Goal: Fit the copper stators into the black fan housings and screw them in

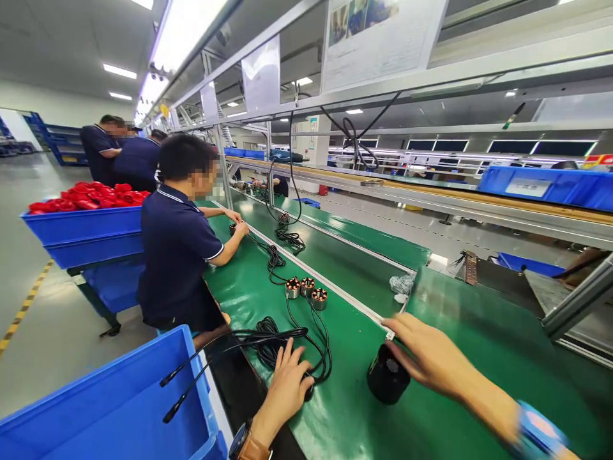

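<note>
My left hand [286,390] lies with fingers spread at the edge of a coiled black cable [268,342]. Under its thumb shows a small dark object [309,388], mostly hidden. My right hand [428,354], slightly blurred, has its fingers stretched out beside a black cylindrical part [387,378]; its thumb is at the cylinder's upper edge, and I cannot tell whether it touches. Several motor stators [306,289] with copper windings stand on the green bench mat [345,358], with cables running from them to the coil. Two cable ends hang over a blue bin [119,409].
A co-worker [179,243] handles a part farther along the bench. Behind them stands a blue bin of red parts [90,198]. A metal strip [330,287] runs along the bench, and a crumpled clear bag [401,284] lies beyond it. An overhead rail [364,89] carries paper sheets.
</note>
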The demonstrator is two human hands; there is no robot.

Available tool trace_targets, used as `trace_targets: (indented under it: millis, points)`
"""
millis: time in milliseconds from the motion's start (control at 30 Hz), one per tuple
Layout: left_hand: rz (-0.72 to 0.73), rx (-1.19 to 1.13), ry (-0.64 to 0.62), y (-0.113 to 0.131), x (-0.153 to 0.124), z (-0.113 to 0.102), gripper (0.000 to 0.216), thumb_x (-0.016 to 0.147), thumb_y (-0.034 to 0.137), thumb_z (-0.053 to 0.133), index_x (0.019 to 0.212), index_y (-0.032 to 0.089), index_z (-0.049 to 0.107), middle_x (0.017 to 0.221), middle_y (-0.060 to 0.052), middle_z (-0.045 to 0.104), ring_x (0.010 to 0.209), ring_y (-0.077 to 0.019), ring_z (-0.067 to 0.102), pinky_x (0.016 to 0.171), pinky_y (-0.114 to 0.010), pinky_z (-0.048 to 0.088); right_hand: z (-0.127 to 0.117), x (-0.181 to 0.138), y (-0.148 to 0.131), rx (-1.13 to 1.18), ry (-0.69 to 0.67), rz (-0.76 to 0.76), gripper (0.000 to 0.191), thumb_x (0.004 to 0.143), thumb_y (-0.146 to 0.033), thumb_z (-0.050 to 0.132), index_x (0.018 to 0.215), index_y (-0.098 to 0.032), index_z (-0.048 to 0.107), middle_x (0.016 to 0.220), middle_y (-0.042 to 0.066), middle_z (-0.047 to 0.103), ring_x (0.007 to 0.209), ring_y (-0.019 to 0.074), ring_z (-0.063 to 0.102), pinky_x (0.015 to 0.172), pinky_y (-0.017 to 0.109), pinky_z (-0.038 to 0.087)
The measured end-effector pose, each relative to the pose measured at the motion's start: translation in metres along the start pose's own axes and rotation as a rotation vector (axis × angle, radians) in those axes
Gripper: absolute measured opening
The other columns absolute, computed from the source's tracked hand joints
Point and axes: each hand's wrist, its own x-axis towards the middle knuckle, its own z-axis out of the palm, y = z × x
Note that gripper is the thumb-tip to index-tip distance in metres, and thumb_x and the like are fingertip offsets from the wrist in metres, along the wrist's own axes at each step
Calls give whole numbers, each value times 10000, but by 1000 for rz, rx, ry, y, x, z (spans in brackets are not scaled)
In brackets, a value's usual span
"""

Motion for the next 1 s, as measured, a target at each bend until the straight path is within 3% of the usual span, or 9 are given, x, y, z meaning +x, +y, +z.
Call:
trace_targets:
  millis: [100, 233, 367, 500, 567, 667, 833, 900, 1000]
  points:
    - [23, -75, 2, -7, 2, 2, 119, 928, 270, 665, 891, 245, 775, 1176, -73, 763, 1517, -395, 467, 1299, -695, 256, 41, 87, -18, 50, -349, 134, 424, 1016, -165, 631, 1438, -165, 588, 1357, 164, 595, 1262, 304, 585, 1062, 398, 540]
    - [-73, -348, 210, -17, 0, 16, 338, 959, 517, 611, 841, 264, 800, 1089, -88, 804, 1407, -399, 590, 1272, -711, 303, 104, 178, -33, 97, -456, 229, 492, 1004, -76, 619, 1487, -142, 559, 1389, 177, 582, 1262, 289, 601, 1076, 377, 512]
    - [-509, -739, 602, -23, 5, 21, 693, 840, 858, 537, 762, 211, 774, 989, -163, 817, 1136, -416, 743, 1081, -637, 550, 148, 200, -43, 122, -465, 360, 528, 1015, -142, 678, 1516, -178, 513, 1482, 142, 515, 1286, 297, 576, 1043, 430, 542]
    - [-728, -1156, 857, -23, 15, 9, 735, 649, 918, 710, 710, 187, 690, 819, -119, 797, 891, -309, 789, 862, -446, 649, 159, 197, -44, 136, -441, 492, 482, 996, -308, 778, 1407, -141, 590, 1395, 150, 573, 1190, 287, 621, 987, 425, 560]
    - [-732, -1290, 883, -22, 17, 0, 733, 562, 879, 812, 726, 177, 678, 771, -83, 782, 833, -262, 783, 800, -380, 646, 153, 191, -38, 163, -438, 523, 380, 951, -327, 826, 1245, -135, 682, 1243, 128, 648, 1054, 259, 663, 902, 373, 560]
    - [-705, -1373, 885, -19, 18, -10, 724, 523, 828, 878, 746, 169, 678, 746, -43, 765, 799, -224, 769, 832, -375, 639, 132, 171, -21, 197, -365, 546, 221, 899, -296, 850, 1033, -166, 731, 1048, 88, 675, 945, 237, 667, 771, 292, 490]
    - [-637, -1274, 781, -20, 14, -8, 674, 639, 801, 840, 821, 163, 725, 817, -52, 774, 835, -219, 743, 843, -377, 613, 69, 108, 1, 186, -100, 658, 222, 951, -383, 788, 1019, -200, 681, 1062, 47, 615, 806, 178, 612, 676, 277, 381]
    - [-592, -1151, 728, -20, 12, -4, 663, 699, 808, 791, 846, 163, 744, 866, -70, 784, 881, -230, 735, 861, -375, 597, 38, 83, 5, 200, 81, 667, 277, 917, -416, 815, 940, -196, 648, 1005, 27, 592, 794, 172, 585, 680, 273, 375]
    - [-453, -888, 729, -16, 11, -8, 644, 780, 802, 722, 853, 163, 754, 878, -82, 786, 820, -216, 715, 822, -351, 584, -12, 52, 6, 279, 477, 550, 373, 852, -454, 839, 782, -196, 578, 880, 3, 559, 746, 171, 551, 667, 273, 389]
